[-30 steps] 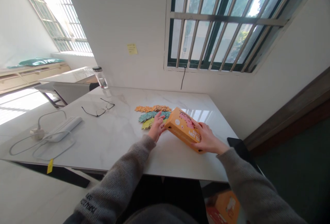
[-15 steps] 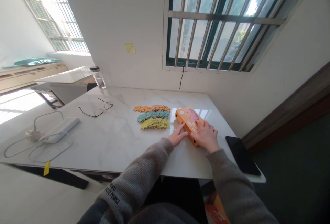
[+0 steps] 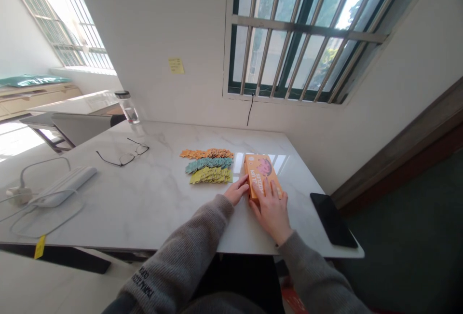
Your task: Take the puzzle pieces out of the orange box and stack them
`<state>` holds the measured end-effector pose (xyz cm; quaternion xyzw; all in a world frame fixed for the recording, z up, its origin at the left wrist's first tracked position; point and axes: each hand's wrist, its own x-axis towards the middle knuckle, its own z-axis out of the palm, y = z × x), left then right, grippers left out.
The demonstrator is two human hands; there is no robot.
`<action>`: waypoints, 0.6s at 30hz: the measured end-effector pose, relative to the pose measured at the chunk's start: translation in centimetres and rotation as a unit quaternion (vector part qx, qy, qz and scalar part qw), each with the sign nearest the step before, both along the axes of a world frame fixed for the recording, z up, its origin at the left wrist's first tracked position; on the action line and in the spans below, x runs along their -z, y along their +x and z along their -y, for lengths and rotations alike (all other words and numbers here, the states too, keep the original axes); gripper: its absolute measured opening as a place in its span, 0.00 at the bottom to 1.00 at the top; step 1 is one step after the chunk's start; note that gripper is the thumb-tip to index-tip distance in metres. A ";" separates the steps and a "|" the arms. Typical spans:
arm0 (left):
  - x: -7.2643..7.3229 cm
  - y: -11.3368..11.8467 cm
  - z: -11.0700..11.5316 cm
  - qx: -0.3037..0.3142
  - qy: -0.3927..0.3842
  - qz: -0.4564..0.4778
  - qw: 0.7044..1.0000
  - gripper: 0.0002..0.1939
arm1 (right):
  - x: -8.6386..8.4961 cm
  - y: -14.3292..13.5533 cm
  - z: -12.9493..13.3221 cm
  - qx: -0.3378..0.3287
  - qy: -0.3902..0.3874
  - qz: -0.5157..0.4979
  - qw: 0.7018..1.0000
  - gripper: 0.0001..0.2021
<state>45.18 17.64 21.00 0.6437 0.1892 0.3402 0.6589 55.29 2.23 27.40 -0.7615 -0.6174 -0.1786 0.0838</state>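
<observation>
An orange puzzle box with a pink round picture and white lettering lies flat on the white marbled table. Across its near part rests my right hand, fingers spread over the lid and thumb by the near left corner. My left hand touches the box's left side with its fingers stretched out, not wrapped round it. Left of the box, small puzzle pieces lie in three overlapping rows: orange pieces at the back, blue-green pieces in the middle and yellow pieces in front.
A black tablet or phone lies by the table's right edge. Eyeglasses sit left of the pieces. Farther left is a white power strip with looped cables. A clear bottle stands at the back left corner, near the wall.
The box has turned and now points more nearly straight away from me. My right hand has moved left and nearer with it; my left hand stays at its left side. The view has shifted slightly right.
</observation>
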 end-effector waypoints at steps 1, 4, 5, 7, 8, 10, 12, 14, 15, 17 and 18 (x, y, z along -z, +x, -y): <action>-0.2 -0.1 0.3 0.006 0.011 -0.010 1.000 0.33 | 0.1 0.2 -0.4 0.007 0.007 -0.004 1.000 0.28; -0.5 -0.5 1.5 0.023 0.039 -0.037 0.998 0.32 | 0.1 2.0 -2.5 0.021 0.021 -0.012 0.999 0.28; -0.6 -0.6 1.9 0.025 0.045 -0.046 0.998 0.31 | 0.1 2.9 -3.4 0.026 0.022 -0.013 0.999 0.27; -0.8 -0.9 2.5 0.028 0.053 -0.063 0.996 0.30 | 0.1 5.1 -5.0 0.037 0.023 -0.015 0.999 0.27; -0.9 -1.1 2.6 0.028 0.055 -0.069 0.996 0.29 | 0.1 6.3 -5.7 0.045 0.024 -0.017 0.999 0.27; -1.1 -1.4 2.8 0.028 0.057 -0.076 0.995 0.27 | 0.2 8.3 -6.8 0.063 0.025 -0.021 0.997 0.27; -1.4 -1.7 2.9 0.028 0.059 -0.083 0.994 0.26 | 0.3 10.0 -7.3 0.079 0.024 -0.025 0.996 0.27; -1.6 -1.8 2.9 0.028 0.065 -0.089 0.994 0.24 | 0.4 11.1 -7.6 0.096 0.031 -0.028 0.995 0.27; -1.7 -1.9 3.0 0.025 0.068 -0.092 0.993 0.23 | 0.6 11.5 -7.6 0.105 0.035 -0.029 0.993 0.27; -1.8 -1.9 3.2 0.019 0.075 -0.097 0.992 0.22 | 0.8 12.1 -7.6 0.122 0.045 -0.025 0.991 0.27; -1.9 -2.0 3.2 0.017 0.077 -0.098 0.992 0.22 | 1.0 12.4 -7.6 0.128 0.049 -0.022 0.990 0.26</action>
